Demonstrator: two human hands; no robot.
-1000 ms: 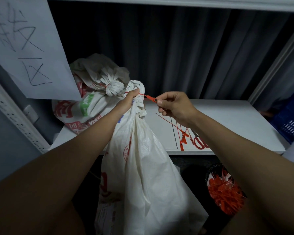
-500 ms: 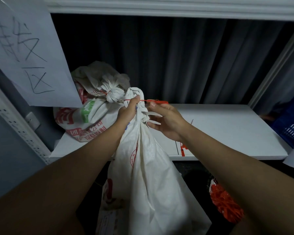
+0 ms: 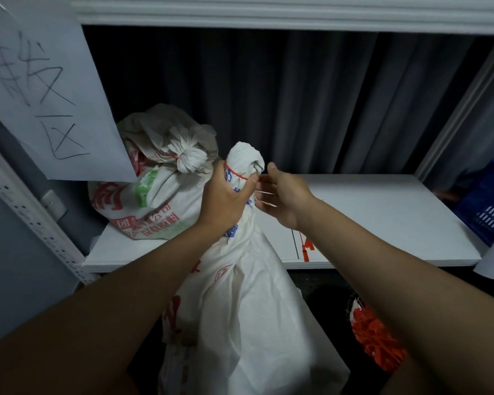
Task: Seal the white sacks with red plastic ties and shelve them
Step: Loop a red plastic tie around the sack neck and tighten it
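White sack (image 3: 240, 309): left hand (image 3: 226, 201) grips its tied neck, right hand (image 3: 283, 195) spread beside.

Dim, cool light; wide-angle bending at edges, slight motion softness.

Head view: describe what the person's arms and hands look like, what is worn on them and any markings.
Both forearms are bare as far as the frame shows, with no sleeves in sight. The left hand and the right hand wear no gloves. No watch, bracelet or ring shows on either wrist or on the fingers that are visible. No marks or tattoos can be made out in this dim light.
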